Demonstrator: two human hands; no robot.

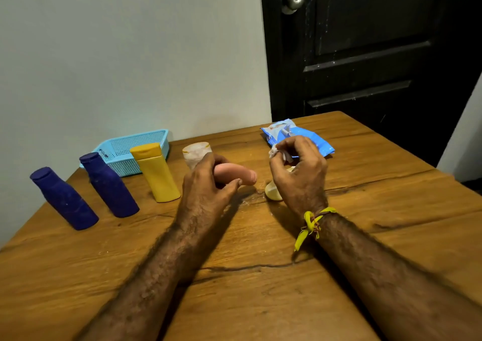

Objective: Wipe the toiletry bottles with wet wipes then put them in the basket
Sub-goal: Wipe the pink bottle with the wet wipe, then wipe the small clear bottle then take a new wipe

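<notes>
Currently my left hand (pixel 208 181) curls around a small pink plastic bottle (pixel 234 175), light and smooth, above mid-desk; my right hand (pixel 297 168) pinches a soft crumpled white wet wipe (pixel 275 153).

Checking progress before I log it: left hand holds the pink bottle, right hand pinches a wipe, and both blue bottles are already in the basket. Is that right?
Not quite. The head view shows both blue bottles standing on the table in front of the basket, not in it. The rest holds: the left hand holds the pink bottle and the right hand pinches a wipe.
</notes>
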